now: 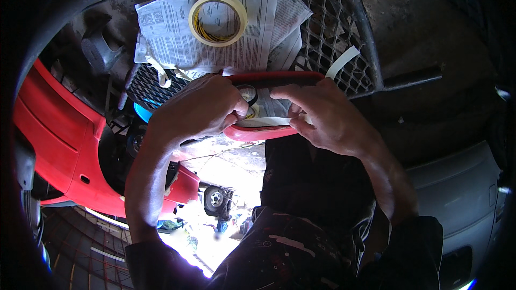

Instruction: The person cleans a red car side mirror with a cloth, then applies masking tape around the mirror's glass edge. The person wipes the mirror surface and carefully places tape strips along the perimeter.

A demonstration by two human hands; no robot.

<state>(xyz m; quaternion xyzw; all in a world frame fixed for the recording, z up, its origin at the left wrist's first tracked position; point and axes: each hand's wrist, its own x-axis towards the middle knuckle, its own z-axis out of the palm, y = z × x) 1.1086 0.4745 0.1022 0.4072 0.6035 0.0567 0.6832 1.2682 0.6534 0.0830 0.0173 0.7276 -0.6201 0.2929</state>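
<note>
Between my hands is a red-rimmed car side mirror, its glass reflecting paper and a tape roll. A pale strip of masking tape lies along the edge of the glass nearest me. My left hand is closed around the mirror's left end, thumb pressed at the glass edge. At the right end, my right hand has its index finger stretched over the glass. Its thumb and another finger pinch near the strip's right end. The fingers behind the mirror are hidden.
Beyond the mirror, a masking tape roll rests on printed paper sheets over a metal mesh stand. A loose tape strip hangs on the mesh. Red car bodywork is at left, a grey car panel at lower right.
</note>
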